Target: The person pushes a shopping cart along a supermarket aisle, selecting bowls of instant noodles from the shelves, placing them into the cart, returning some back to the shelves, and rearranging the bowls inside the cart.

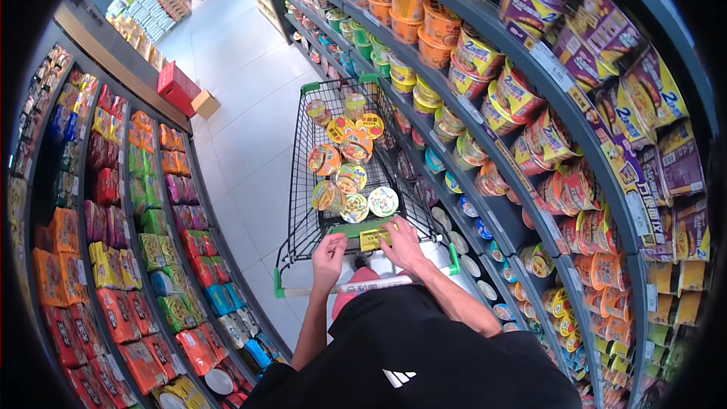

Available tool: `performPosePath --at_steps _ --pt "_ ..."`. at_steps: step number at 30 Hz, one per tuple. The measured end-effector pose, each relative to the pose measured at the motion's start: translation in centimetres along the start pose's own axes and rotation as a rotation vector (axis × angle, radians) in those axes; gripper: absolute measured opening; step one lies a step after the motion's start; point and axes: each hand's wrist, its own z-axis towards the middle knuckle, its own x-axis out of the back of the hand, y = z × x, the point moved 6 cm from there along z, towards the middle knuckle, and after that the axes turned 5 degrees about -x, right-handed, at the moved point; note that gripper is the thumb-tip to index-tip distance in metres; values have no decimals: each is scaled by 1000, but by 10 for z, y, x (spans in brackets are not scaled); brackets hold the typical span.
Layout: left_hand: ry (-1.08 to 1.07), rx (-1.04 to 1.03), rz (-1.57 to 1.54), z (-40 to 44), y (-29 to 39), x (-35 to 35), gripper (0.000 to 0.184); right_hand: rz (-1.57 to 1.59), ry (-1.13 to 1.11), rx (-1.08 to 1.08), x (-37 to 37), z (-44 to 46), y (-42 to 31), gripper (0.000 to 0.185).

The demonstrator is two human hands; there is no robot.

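A black wire shopping cart (297, 153) with green corners stands in front of me. Several instant noodle bowls (351, 177) with orange, yellow and white lids lie in its basket. My left hand (329, 255) is over the near end of the cart, beside its green panel (367, 231), fingers loosely bent and nothing visible in them. Close to the yellow label (373, 238) on that panel is my right hand (401, 245), its fingers apart and no item in it. The cart's pale handle bar (371, 285) runs across below both hands, nearer my body.
Shelves of noodle bowls (522, 148) rise close on the right of the cart. Bagged noodle packs (113, 265) fill the shelves on the left. Ahead, a red box (176, 88) and a small cardboard box (204, 104) stand on the pale tiled floor (246, 117).
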Motion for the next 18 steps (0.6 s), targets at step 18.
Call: performPosePath --at_steps 18 --pt "-229 -54 656 231 -146 48 54 -212 -281 -552 -32 41 -10 48"
